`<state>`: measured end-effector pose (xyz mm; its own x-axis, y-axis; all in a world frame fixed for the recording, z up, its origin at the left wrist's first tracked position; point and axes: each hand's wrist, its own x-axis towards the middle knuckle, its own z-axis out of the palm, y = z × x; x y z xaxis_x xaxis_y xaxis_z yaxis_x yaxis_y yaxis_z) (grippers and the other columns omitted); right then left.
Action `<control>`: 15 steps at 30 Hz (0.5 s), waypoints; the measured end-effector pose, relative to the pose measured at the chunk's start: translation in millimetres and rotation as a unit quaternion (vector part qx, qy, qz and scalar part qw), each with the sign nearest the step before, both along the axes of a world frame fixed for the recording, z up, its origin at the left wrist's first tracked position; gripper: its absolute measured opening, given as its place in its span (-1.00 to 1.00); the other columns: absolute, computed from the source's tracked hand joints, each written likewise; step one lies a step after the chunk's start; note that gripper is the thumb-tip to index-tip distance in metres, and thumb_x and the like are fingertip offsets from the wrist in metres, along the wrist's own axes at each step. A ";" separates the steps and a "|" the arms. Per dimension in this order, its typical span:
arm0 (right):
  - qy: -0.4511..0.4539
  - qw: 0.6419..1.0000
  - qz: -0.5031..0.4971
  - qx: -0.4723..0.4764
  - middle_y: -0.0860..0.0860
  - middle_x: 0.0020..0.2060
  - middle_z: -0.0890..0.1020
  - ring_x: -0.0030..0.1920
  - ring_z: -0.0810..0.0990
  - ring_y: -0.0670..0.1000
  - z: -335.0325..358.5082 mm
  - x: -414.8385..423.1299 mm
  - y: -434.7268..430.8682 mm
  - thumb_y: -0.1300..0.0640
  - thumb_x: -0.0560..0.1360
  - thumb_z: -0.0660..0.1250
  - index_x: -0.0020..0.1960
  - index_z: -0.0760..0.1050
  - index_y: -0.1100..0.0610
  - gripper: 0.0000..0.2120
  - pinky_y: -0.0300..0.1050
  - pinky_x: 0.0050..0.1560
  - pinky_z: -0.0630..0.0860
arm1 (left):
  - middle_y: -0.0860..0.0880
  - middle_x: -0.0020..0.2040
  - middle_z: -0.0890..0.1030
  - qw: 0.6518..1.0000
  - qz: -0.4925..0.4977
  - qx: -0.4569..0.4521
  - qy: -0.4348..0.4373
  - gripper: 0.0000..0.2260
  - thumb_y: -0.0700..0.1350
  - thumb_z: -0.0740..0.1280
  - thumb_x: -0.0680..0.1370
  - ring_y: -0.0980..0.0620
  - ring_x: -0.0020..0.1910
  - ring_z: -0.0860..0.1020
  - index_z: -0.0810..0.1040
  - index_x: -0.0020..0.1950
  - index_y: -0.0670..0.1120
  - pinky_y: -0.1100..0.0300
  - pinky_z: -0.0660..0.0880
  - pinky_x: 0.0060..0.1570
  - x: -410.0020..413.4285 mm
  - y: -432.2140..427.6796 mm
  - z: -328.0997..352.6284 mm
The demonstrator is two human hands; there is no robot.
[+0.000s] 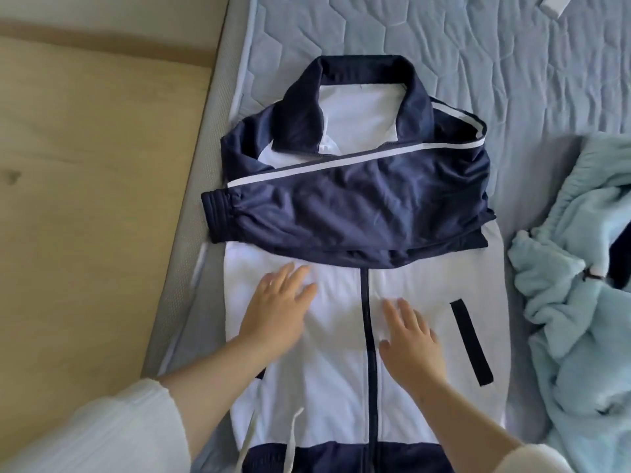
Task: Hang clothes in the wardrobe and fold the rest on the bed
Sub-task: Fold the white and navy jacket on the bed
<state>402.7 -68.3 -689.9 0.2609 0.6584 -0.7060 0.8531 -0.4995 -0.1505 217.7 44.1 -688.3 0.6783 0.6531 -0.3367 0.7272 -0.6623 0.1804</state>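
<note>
A navy and white track jacket (358, 206) lies face up on the bed (512, 80), zipped, collar at the far end. Its navy sleeves are folded across the chest, one cuff pointing left. My left hand (278, 307) rests flat on the white front panel left of the zipper, fingers spread. On the panel right of the zipper, my right hand (409, 339) lies flat with straight fingers, beside the dark pocket strip. Neither hand grips the cloth.
A fluffy light blue garment (580, 302) is heaped on the bed at the right. A small white object (555, 5) lies at the far top right. The mattress's left edge borders a wooden floor (85, 199). White drawstrings hang near the jacket's hem.
</note>
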 end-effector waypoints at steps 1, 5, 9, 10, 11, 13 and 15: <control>0.004 1.000 0.015 -0.009 -0.06 0.50 -0.02 0.47 0.04 0.02 4.1 -6.0 -16.7 0.09 0.56 0.11 0.49 -0.04 -0.07 -0.44 -0.06 0.38 0.14 | -0.12 0.28 0.47 0.999 -0.002 -0.031 -0.008 -0.58 -0.24 0.42 0.30 -0.11 0.27 0.45 0.54 0.16 -0.08 0.09 0.43 0.10 -3.1 -18.2 3.3; 0.021 0.999 0.032 -0.021 -0.08 0.45 0.12 0.40 0.20 0.00 15.9 -28.6 -77.4 0.11 0.53 0.13 0.46 0.04 -0.05 -0.46 -0.12 0.33 0.21 | -0.02 0.45 0.13 0.982 -0.001 -0.183 0.043 -0.54 -0.24 0.14 0.53 -0.04 0.44 0.12 0.23 0.42 -0.04 0.09 0.18 0.31 -17.7 -91.7 3.0; 0.017 0.997 0.068 -0.030 -0.05 0.49 0.03 0.45 0.12 0.02 9.7 -33.1 -119.3 -0.01 0.53 0.16 0.51 -0.13 0.01 -0.33 -0.09 0.39 0.16 | -0.02 0.45 0.11 0.974 0.001 -0.225 0.035 -0.58 -0.09 0.14 0.55 -0.04 0.43 0.12 0.22 0.41 -0.05 0.06 0.20 0.28 -15.8 -144.2 3.7; 0.021 0.995 0.089 -0.031 -0.02 0.50 -0.02 0.47 0.07 0.03 6.5 -32.0 -127.1 -0.04 0.53 0.18 0.52 -0.19 0.00 -0.27 -0.06 0.41 0.14 | -0.01 0.44 0.10 0.974 0.004 -0.224 0.040 -0.57 -0.02 0.16 0.55 -0.05 0.43 0.11 0.21 0.41 -0.03 0.04 0.20 0.28 -14.7 -154.2 2.5; 0.027 0.992 0.119 -0.033 0.01 0.51 -0.07 0.49 0.01 0.07 3.1 -30.9 -134.1 -0.08 0.52 0.20 0.52 -0.25 -0.02 -0.22 -0.03 0.43 0.10 | 0.00 0.46 0.07 0.973 0.007 -0.223 0.053 -0.52 0.05 0.18 0.54 -0.07 0.45 0.06 0.16 0.43 0.00 0.01 0.17 0.31 -14.2 -163.7 -0.3; 0.026 0.980 0.191 -0.043 0.07 0.51 -0.20 0.51 -0.13 0.15 -3.0 -27.0 -148.6 -0.14 0.50 0.22 0.50 -0.32 -0.09 -0.16 0.09 0.45 0.02 | 0.03 0.50 -0.14 0.969 0.003 -0.224 0.103 -0.33 0.20 0.20 0.51 -0.14 0.50 -0.15 -0.08 0.50 0.12 -0.13 0.01 0.39 -14.1 -183.1 -8.2; -0.005 0.968 0.249 -0.045 0.08 0.50 -0.28 0.50 -0.20 0.19 -7.5 -19.0 -161.5 -0.19 0.48 0.24 0.48 -0.37 -0.12 -0.12 0.25 0.41 -0.06 | 0.02 0.50 -0.33 0.968 -0.001 -0.203 0.146 -0.19 0.24 0.23 0.49 -0.20 0.48 -0.30 -0.31 0.47 0.18 -0.22 -0.15 0.39 -12.6 -200.2 -14.4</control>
<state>383.6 -229.9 -697.4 -0.0649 0.6410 -0.7648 0.9926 -0.0372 -0.1154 205.1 -156.1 -702.7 0.5167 0.4251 -0.7432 0.7848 -0.5821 0.2126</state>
